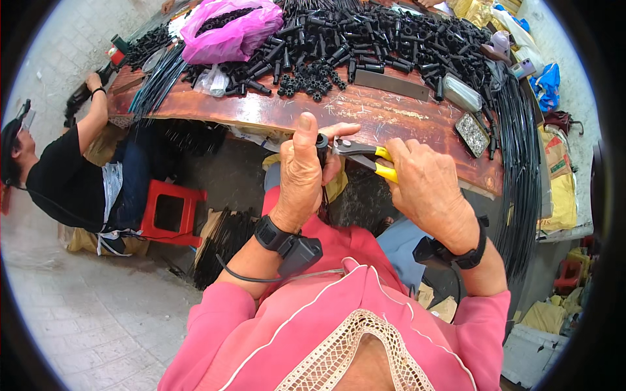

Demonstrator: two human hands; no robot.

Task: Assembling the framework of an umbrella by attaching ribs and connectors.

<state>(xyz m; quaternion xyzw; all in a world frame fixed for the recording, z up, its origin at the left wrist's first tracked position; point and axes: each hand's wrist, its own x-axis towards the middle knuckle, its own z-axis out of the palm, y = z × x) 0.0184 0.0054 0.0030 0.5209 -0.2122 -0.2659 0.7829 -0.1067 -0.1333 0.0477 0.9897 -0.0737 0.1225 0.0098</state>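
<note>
My left hand (298,176) is closed round a black tubular part (321,144), which stands upright between thumb and fingers in front of the table edge. My right hand (427,182) grips the yellow handles of a pair of pliers (355,148). The dark jaws of the pliers point left and reach the tubular part near its upper end. Whether they bite on it or on something small beside it, I cannot tell. Behind both hands, a large heap of similar black tubular parts (385,39) covers the far side of the wooden table (261,112).
A pink plastic bag (231,29) lies on the heap. Long thin black rods (521,169) hang over the table's right end. A flat metal bar (391,85) and a small tin (472,135) lie nearby. At left, a co-worker (65,163) sits beside a red stool (171,212).
</note>
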